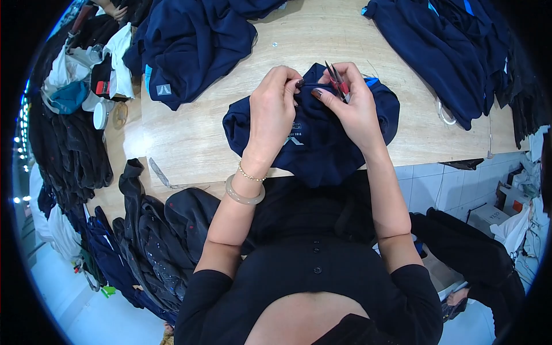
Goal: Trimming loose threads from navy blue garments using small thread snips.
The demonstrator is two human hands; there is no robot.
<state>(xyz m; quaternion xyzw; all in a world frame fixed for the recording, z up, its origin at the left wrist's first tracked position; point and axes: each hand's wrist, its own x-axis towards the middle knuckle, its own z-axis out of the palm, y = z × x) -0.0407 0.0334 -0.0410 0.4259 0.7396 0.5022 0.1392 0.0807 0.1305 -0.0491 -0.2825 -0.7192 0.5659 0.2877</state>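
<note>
A navy garment (328, 155) lies bunched in front of me at the table's near edge, with part of it hanging over. My left hand (273, 102) is closed, its fingertips pinching a raised fold of that cloth. Tucked in my right hand (357, 109) is a small pair of thread snips (338, 79) with red grips, blades pointing up and away from me. The thumb of that same hand rests at the fold, close to the left fingertips. A pale printed mark shows on the cloth between my wrists.
More navy garments (190, 46) are heaped at the far left, and another pile (443, 57) lies at the far right of the wooden table (310, 34). Dark clothes (167, 230) crowd the left side. A round white lid (100, 115) sits near the left edge. Another person's hand (118, 12) shows top left.
</note>
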